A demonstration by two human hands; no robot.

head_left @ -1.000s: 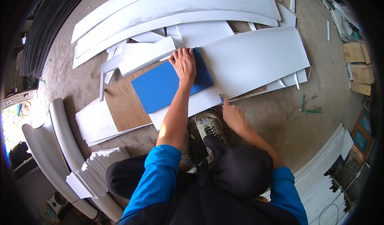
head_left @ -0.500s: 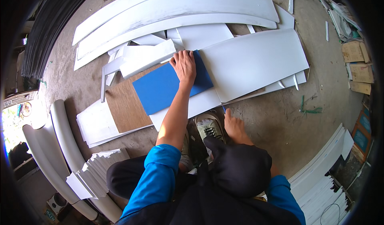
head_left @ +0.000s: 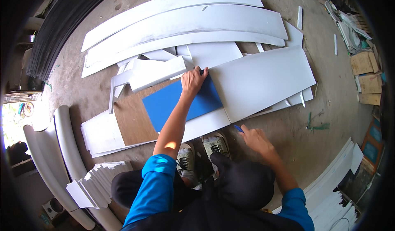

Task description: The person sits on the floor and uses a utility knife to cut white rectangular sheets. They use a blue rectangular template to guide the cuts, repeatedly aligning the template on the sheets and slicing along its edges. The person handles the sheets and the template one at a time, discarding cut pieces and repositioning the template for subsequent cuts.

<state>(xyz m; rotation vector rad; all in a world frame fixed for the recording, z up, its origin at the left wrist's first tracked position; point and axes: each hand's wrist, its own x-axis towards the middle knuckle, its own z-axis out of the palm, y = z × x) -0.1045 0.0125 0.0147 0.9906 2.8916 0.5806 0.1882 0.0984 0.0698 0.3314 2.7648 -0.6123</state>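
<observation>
My left hand (head_left: 194,81) is closed over the far edge of a flat blue board (head_left: 175,103), fingers curled at its far right corner. Under the board lie a brown wooden panel (head_left: 131,122) and a white sheet (head_left: 197,127). To the right, a wide white sheet (head_left: 263,77) meets the blue board's side along a straight line. My right hand (head_left: 256,138) is closed round a slim blue tool (head_left: 238,128) that looks like a utility knife, mostly hidden in the fingers. Its tip is just off the near edge of the white sheets.
Long white panels (head_left: 185,21) and offcuts lie beyond my hands. My shoes (head_left: 216,144) stand close to the near edge. White strips (head_left: 101,179) and large rolls (head_left: 68,136) are at the left, more white panels (head_left: 329,190) at the lower right, cardboard boxes (head_left: 366,77) far right.
My right hand has moved right, and the blue tool shows more clearly, apart from the sheet's near edge. My left hand stays at the board's far edge, its thumb now showing. The whole view has shifted.
</observation>
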